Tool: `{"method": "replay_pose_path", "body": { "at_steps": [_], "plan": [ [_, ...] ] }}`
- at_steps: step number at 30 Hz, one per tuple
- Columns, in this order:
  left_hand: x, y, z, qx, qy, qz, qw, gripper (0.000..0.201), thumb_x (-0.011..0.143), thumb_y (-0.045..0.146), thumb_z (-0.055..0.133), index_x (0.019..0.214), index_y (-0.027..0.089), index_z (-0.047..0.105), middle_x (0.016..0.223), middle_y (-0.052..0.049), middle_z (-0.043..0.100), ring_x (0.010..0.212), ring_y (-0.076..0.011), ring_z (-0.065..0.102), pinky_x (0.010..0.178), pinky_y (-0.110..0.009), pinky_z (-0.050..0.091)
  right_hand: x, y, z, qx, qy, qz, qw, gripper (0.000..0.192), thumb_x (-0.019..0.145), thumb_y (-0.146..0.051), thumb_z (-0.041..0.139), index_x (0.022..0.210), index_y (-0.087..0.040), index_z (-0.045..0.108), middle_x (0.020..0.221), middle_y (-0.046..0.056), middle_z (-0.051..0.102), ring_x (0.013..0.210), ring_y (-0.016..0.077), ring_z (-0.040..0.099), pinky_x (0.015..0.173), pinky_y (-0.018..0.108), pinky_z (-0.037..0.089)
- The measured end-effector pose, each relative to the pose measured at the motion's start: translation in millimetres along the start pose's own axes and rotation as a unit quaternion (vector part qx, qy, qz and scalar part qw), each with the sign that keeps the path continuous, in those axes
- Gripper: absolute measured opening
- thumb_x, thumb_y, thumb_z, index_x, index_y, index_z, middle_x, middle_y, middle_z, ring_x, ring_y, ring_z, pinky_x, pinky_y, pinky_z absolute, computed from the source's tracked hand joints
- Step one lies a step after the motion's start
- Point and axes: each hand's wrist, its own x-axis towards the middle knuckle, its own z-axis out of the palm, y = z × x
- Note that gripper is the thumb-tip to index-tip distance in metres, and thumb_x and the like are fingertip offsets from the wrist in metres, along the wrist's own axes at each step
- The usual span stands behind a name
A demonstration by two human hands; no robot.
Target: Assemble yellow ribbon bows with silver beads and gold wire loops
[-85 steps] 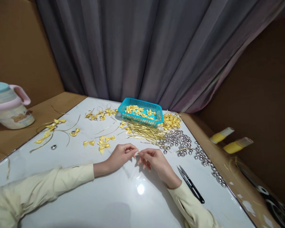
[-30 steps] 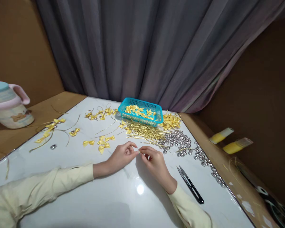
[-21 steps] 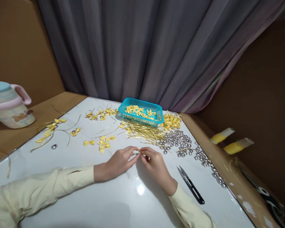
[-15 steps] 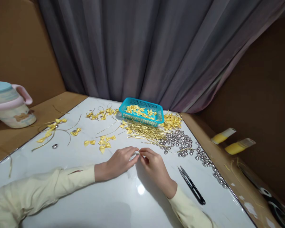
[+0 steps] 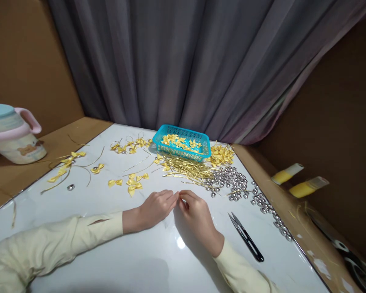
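Over the middle of the white tabletop [image 5: 116,260], my left hand [image 5: 158,208] and my right hand [image 5: 199,215] meet at the fingertips. Both are closed in a pinch, and whatever sits between the fingers is too small and covered to make out. Left of the hands lie several yellow ribbon bows [image 5: 134,185]. Beyond them is a bundle of gold cords [image 5: 187,167], with a heap of silver beads [image 5: 232,179] to its right. Black-handled thread snips [image 5: 247,238] rest to the right of my right hand, blades pointing away from me.
A turquoise basket [image 5: 158,142] with yellow bows stands at the back, beside a pile of bows [image 5: 222,155]. More bows with cords [image 5: 67,162] lie at the left. A lidded cup [image 5: 16,136] stands far left; two yellow-filled tubes [image 5: 308,187] are at the right.
The fingers of my left hand have closed in, and the gap between its thumb and fingers is gone. My right hand has barely moved.
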Motion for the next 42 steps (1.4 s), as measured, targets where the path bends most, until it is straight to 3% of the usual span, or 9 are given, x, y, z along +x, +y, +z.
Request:
{"method": "replay_pose_path", "body": {
  "at_steps": [6,10,17,23,30,42],
  "plan": [
    [2,1,-2.5,-0.079,-0.009,-0.035,0.996,0.032,0.095,0.016,0.03,0.094,0.01,0.062,0.074,-0.009,0.063,0.068,-0.0189,0.06,0.058,-0.028,0.05,2,-1,-2,0.009,-0.003,0.034,0.999,0.021,0.079,-0.007,0.05,0.073,-0.016,0.069,0.089,0.005,0.07,0.065,0.0134,0.063,0.06,0.021,0.044],
    [7,2,-6.2,-0.174,-0.003,-0.095,0.98,0.028,0.093,0.017,0.037,0.089,0.013,0.065,0.074,-0.006,0.065,0.068,-0.0159,0.06,0.063,-0.026,0.049,4,1,-3,0.032,-0.001,0.055,0.998,0.021,0.078,-0.008,0.051,0.073,-0.017,0.07,0.088,0.005,0.071,0.065,0.0133,0.062,0.063,0.022,0.044],
    [16,1,-16.0,-0.325,-0.002,-0.244,0.914,0.021,0.083,0.018,0.051,0.083,0.013,0.072,0.067,-0.002,0.067,0.055,-0.0103,0.054,0.054,-0.019,0.042,6,2,-6,0.079,-0.002,0.079,0.994,0.02,0.078,-0.012,0.052,0.078,-0.017,0.071,0.084,0.004,0.072,0.058,0.0128,0.058,0.062,0.023,0.045],
    [18,-5,-16.3,-0.413,-0.035,-0.337,0.845,0.022,0.077,0.025,0.055,0.076,0.012,0.073,0.063,-0.002,0.069,0.057,-0.0138,0.058,0.052,-0.02,0.042,7,5,-6,0.107,-0.003,0.095,0.99,0.016,0.076,-0.016,0.054,0.076,-0.016,0.07,0.081,0.005,0.071,0.058,0.0134,0.057,0.06,0.024,0.045],
    [20,-10,-19.7,-0.476,-0.06,-0.359,0.8,0.024,0.075,0.029,0.057,0.077,0.012,0.073,0.08,-0.007,0.074,0.075,-0.0198,0.064,0.066,-0.024,0.047,10,7,-12,0.144,-0.015,0.119,0.982,0.016,0.076,-0.018,0.055,0.078,-0.015,0.071,0.082,0.005,0.072,0.06,0.0136,0.058,0.062,0.024,0.045],
    [20,-13,-19.5,-0.527,-0.083,-0.341,0.774,0.023,0.076,0.029,0.059,0.08,0.013,0.075,0.081,-0.006,0.074,0.076,-0.0197,0.063,0.067,-0.024,0.045,11,6,-9,0.193,-0.037,0.121,0.973,0.021,0.078,-0.018,0.052,0.077,-0.014,0.072,0.079,0.006,0.071,0.062,0.0143,0.058,0.057,0.022,0.043]
  ]
}}
